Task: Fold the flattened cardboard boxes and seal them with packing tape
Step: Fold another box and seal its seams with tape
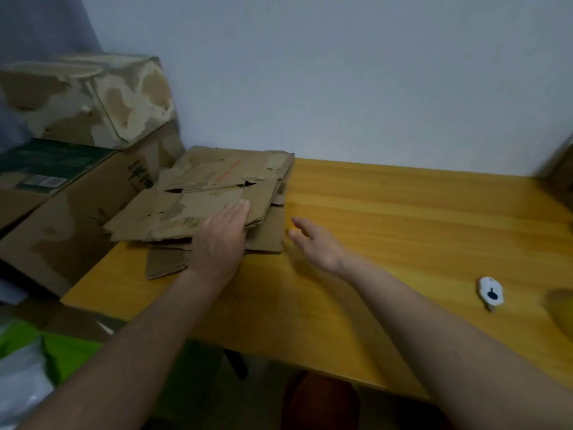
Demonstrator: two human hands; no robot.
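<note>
Wooden table (403, 212): one flattened-box stack (201, 206), two hands.

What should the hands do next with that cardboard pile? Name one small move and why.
Probably lift the top sheet off the flattened cardboard stack: the left hand lies flat on it, the right hand hovers open beside it, and nothing is folded yet.

Both forearms are bare to the frame edge, with no sleeves in view. The left hand (221, 240), toward 9 o'clock, and the right hand (313, 243), toward 3 o'clock, are bare.
</note>
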